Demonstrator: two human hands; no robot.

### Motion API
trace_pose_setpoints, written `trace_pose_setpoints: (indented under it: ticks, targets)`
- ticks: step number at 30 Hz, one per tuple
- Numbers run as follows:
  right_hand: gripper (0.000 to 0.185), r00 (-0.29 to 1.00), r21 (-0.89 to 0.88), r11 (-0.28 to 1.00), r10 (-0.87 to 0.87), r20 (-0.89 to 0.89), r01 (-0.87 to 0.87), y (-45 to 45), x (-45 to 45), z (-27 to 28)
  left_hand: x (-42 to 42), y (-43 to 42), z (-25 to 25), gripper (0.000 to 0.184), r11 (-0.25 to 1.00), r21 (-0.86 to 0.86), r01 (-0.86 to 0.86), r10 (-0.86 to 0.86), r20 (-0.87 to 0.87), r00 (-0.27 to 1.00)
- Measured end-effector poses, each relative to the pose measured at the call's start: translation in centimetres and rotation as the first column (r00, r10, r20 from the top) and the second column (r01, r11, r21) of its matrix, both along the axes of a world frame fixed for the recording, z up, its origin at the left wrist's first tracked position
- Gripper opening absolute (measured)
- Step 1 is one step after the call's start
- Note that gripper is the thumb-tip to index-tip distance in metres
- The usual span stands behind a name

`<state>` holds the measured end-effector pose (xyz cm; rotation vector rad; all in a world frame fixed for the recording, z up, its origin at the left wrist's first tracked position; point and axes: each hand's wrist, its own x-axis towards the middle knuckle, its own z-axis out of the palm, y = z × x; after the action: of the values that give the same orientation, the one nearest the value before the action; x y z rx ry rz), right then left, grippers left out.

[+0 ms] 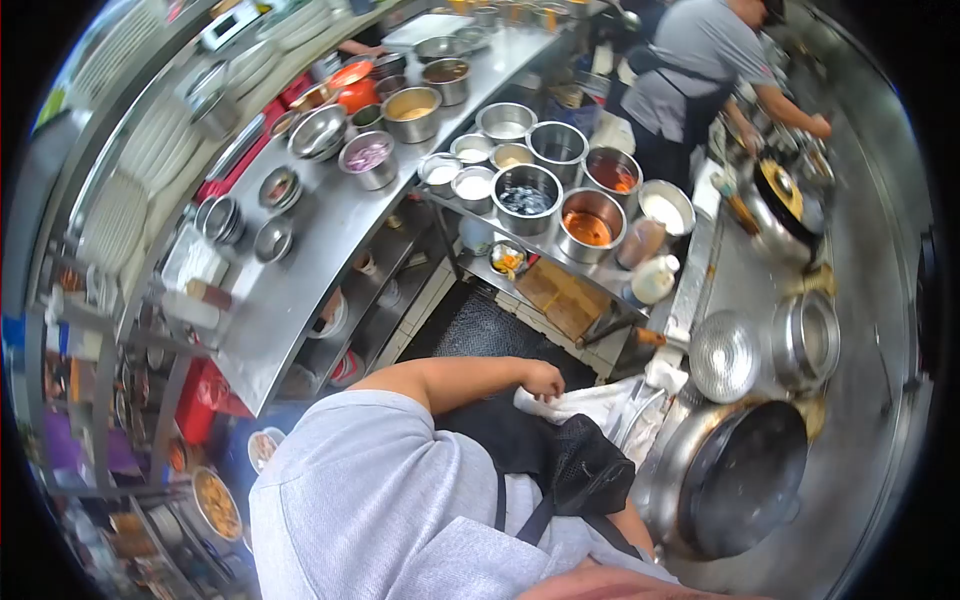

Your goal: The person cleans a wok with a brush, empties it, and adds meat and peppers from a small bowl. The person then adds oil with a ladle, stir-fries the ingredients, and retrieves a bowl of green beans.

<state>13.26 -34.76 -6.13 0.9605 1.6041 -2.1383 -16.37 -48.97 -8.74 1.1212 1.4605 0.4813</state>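
My left hand (543, 380) is closed, with its fingers curled at the end of a white cloth (590, 400). The cloth stretches right toward the stove edge, by a wooden handle (650, 338). Of my right arm, only a piece of forearm (632, 528) shows beside the stove; the right hand is hidden. A large dark wok (745, 480) sits on the burner at my right, with faint haze over it. Beyond it are a perforated metal strainer (724, 356) and a round metal pot (806, 340).
A low stand bears several metal pots, one holding orange-red liquid (588, 228), and squeeze bottles (652, 280). A long steel counter (290, 300) with bowls runs along the left. A co-worker (700, 70) stands farther up the stove near another wok (785, 205). Black matting (480, 330) covers the floor.
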Motion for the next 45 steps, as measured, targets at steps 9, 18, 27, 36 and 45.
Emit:
trace_pose_setpoints:
  ticks: [9,18,27,36,45]
  targets:
    - [0.035,0.993,0.178,0.983,-0.053,0.102,0.035,-0.3,-4.4,-0.6,-25.1,-32.2,1.9,0.018,-0.327,0.222,-0.919,0.9,0.371,-0.23]
    - [0.037,0.931,0.257,0.949,-0.25,0.265,0.182,-8.7,-12.8,-5.8,-44.4,-53.7,8.1,0.026,-0.908,0.039,-0.418,0.387,0.467,-0.796]
    - [0.04,0.831,0.33,0.893,-0.42,0.366,0.306,-12.8,-13.8,-6.0,-51.1,-58.3,4.8,0.018,-0.859,0.203,-0.471,0.513,0.365,-0.777]
    - [0.043,0.587,0.439,0.652,-0.754,0.295,0.618,-14.8,0.4,-5.4,-43.8,-45.2,11.8,0.014,-0.515,0.205,-0.832,0.736,0.604,-0.307]
    - [0.059,0.253,0.754,0.419,-0.908,0.335,0.506,-25.4,14.4,-11.5,-34.2,-19.6,12.4,0.018,0.415,0.223,-0.882,0.624,0.635,0.455]
